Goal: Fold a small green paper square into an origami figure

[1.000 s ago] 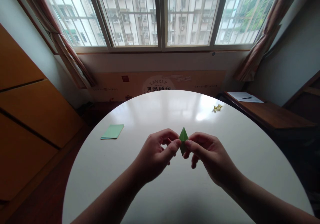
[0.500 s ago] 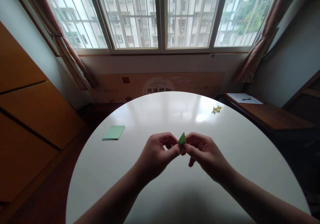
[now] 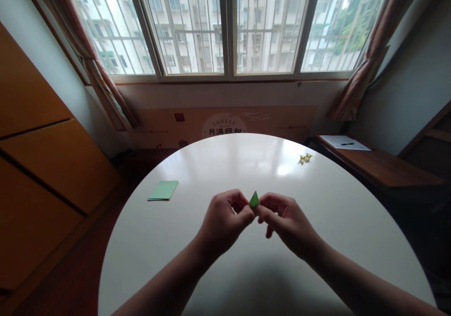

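A small piece of folded green paper (image 3: pixel 254 199) is pinched between both hands above the middle of the white table (image 3: pixel 225 161). Its pointed tip stands up; the lower part is hidden behind my thumbs. My left hand (image 3: pixel 225 215) grips its left side between thumb and curled fingers. On the other side, my right hand (image 3: pixel 283 215) pinches it with thumb and index finger, and the lower fingers hang loosely curled. To the left lies a stack of light green square paper (image 3: pixel 163 190). Small yellow folded-paper figures (image 3: pixel 305 158) sit near the table's far right edge.
A brown side table (image 3: pixel 391 165) stands beyond the right edge, with a white sheet (image 3: pixel 340 142) and a dark pen (image 3: pixel 347 144) on it. Orange-brown cabinets (image 3: pixel 52 156) are at the left. A barred window (image 3: pixel 225 29) and a printed panel (image 3: pixel 155 128) are ahead.
The whole view has shifted slightly downward in the picture. Both hands still pinch the folded green paper, which has turned a little and now points more upright.
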`<action>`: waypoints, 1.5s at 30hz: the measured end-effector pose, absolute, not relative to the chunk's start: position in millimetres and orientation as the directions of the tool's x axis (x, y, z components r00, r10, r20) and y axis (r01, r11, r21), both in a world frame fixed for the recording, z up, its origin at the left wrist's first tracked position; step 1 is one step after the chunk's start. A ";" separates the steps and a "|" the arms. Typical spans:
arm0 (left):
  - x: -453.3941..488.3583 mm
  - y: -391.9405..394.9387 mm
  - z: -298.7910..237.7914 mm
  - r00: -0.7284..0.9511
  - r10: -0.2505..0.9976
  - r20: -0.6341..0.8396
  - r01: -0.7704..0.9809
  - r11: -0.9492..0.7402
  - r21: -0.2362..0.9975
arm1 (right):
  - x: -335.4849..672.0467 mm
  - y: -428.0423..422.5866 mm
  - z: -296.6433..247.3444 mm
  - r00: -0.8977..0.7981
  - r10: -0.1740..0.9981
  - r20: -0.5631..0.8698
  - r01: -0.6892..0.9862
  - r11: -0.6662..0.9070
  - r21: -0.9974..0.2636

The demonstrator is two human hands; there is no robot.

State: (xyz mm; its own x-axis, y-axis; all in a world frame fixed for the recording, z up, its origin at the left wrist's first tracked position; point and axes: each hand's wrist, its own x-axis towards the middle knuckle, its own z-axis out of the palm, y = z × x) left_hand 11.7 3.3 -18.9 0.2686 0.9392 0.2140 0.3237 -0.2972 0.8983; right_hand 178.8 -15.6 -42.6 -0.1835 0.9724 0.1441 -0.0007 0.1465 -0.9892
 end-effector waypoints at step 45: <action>13.6 16.2 -35.4 0.316 0.902 0.295 0.459 -0.418 0.784 | 185.0 6.7 -56.2 -0.061 0.978 0.201 0.235 0.209 -0.949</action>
